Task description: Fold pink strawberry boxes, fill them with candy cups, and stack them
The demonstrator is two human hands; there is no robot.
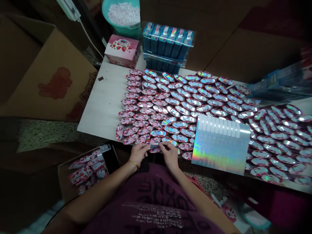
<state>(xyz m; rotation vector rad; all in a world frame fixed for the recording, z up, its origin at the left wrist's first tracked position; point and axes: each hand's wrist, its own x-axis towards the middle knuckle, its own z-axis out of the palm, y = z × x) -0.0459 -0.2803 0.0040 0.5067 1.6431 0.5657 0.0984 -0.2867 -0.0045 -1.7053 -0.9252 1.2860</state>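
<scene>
Pink foil pack (155, 149) was pinched at the near edge of the table (102, 107) by the left hand (139, 153) and right hand (170, 154), both clamped on it

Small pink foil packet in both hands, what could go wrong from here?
The small pink foil packet, pinched between left hand and right hand at the near edge of the white table, could drop. The holographic sticker sheet reaches that edge atop the packet rows; a nudge might slide it off.
</scene>
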